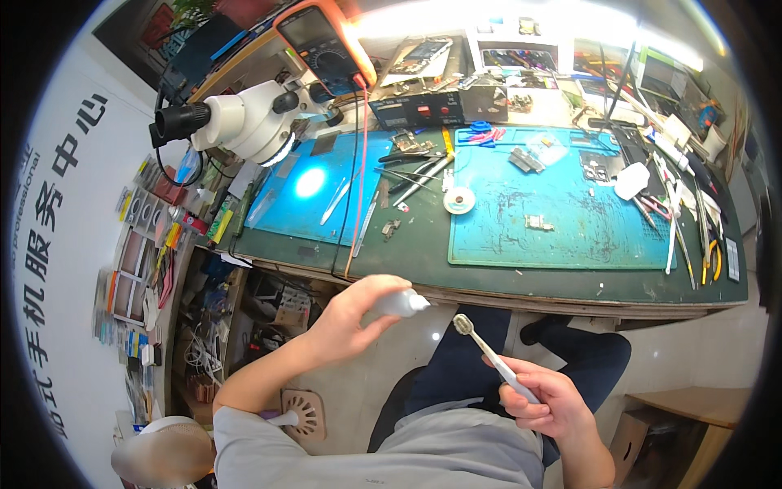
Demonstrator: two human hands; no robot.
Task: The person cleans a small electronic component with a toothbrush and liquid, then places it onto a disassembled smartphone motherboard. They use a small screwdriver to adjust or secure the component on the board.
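My left hand (352,319), below the front edge of the bench, is closed around a small pale squeeze bottle (401,302), its nozzle tipped toward the right. A white-handled toothbrush (488,352) is gripped in my right hand (544,401), its bristle head up and a short way to the right of the nozzle, apart from it. Above both hands, a small metal part (538,222) lies on the right blue mat (505,244), with a white spool (459,201) at that mat's left edge.
A white microscope (243,126) lights the left blue mat (273,212). An orange multimeter (323,50) and black powered unit (415,110) stand behind. Tweezers and pliers (707,265) crowd the bench's right. A stool (161,452) and wooden ledge (684,403) flank me.
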